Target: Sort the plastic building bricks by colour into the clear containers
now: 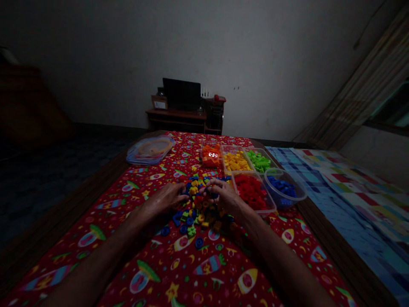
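Observation:
A loose pile of small toy building bricks (205,206) in blue, yellow, green, red and orange lies on the table, with several blue wheel-like pieces (199,243) along its near edge. My left hand (171,197) rests at the pile's left side, thumb and fingers apart beside some blue pieces. Over the right part of the pile, my right hand (223,194) has its fingers curled in a pinch around a dark blue brick (213,195). The dim light hides the exact shape of that brick.
Clear containers hold sorted bricks: orange (211,156), yellow (237,161), green (258,161), red (251,192) and blue (281,187). Stacked plastic lids (150,149) lie at the far left of the red patterned tablecloth (143,277). A bed (338,183) adjoins on the right.

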Motion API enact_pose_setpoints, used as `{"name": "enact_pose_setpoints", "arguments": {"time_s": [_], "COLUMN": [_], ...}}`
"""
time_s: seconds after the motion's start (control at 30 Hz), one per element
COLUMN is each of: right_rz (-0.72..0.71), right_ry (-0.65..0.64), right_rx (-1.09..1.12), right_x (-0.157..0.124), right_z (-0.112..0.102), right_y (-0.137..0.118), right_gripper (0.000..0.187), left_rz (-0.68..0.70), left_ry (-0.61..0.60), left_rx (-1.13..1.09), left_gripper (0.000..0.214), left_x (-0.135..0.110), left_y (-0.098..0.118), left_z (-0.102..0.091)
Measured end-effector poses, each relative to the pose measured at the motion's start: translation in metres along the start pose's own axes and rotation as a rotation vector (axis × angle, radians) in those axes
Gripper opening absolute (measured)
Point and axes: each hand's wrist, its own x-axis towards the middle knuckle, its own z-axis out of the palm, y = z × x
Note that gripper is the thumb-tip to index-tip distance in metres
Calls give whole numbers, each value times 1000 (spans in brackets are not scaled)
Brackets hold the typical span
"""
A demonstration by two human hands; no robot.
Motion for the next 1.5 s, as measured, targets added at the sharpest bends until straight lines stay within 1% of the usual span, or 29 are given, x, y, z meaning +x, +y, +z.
{"name": "enact_pose_setpoints", "arguments": {"time_s": [0.07, 0.13, 0.23, 0.3, 0.4, 0.47, 0.53, 0.6, 0.67, 0.73, 0.77, 0.8, 0.83, 0.9, 0.97, 1.0, 1.07, 1.13, 1.2, 1.27, 1.37, 1.43, 1.5], "right_rz": [-3, -6, -8, -9, -16, -25, -4, 46, 82, 76, 65, 56, 48, 36, 32, 28, 5, -48, -135, -203, -202, -188, -220], "right_ry": [14, 56, 114, 138, 155, 151, 153, 163, 153, 125, 119, 123, 140, 175, 196, 204, 229, 259, 268, 246, 216, 223, 257], "right_rx": [-52, -143, -243, -236, -224, -215, -135, -4, 96, 131, 136, 135, 131, 114, 76, 44, -53, -179, -309, -421, -523, -563, -602], "right_x": [0, 0, 1, 1, 1, 0, 0, 1, 2, 3, 3, 4, 4, 5, 4, 4, 3, 2, 2, 3, 4, 4, 0], "right_z": [0, 0, 1, 2, 5, 6, 8, 10, 10, 10, 10, 9, 9, 9, 11, 12, 15, 17, 17, 17, 15, 14, 9], "right_y": [0, 2, 5, 6, 5, 4, 3, 3, 4, 7, 8, 10, 11, 14, 15, 16, 16, 18, 19, 22, 25, 19, 4], "right_gripper": [26, 28, 32, 34, 36, 37, 40, 41, 40, 38, 38, 38, 37, 36, 35, 35, 36, 36, 35, 32, 25, 21, 21], "left_rz": [-2, 6, 34, 21, -14, -29, -29, 36, 170, 285, 304, 287, 230, 32, -178, -258, -347, -382, -378, -352, -312, -279, -216], "left_ry": [37, 75, 80, 119, 224, 243, 229, 208, 174, 142, 140, 148, 170, 254, 315, 319, 278, 218, 161, 102, 35, 27, 97], "left_rx": [-68, -171, -335, -395, -482, -546, -564, -521, -434, -370, -367, -389, -444, -644, -914, -1044, -1246, -1356, -1378, -1306, -1192, -1193, -1195], "left_gripper": [22, 23, 26, 28, 32, 34, 33, 29, 25, 21, 21, 21, 25, 35, 39, 40, 43, 48, 53, 57, 60, 61, 60], "left_x": [1, 3, 6, 7, 5, 2, -1, -5, -7, -9, -9, -9, -8, -5, -3, -2, -3, -7, -12, -19, -25, -26, -24], "left_y": [2, 4, 6, 6, 8, 13, 22, 33, 44, 52, 53, 54, 54, 52, 51, 53, 59, 68, 79, 87, 93, 93, 88], "left_z": [-4, -6, -7, -6, -7, -8, -10, -11, -10, -7, -5, -3, -1, 4, 7, 9, 10, 10, 10, 11, 16, 18, 17]}}
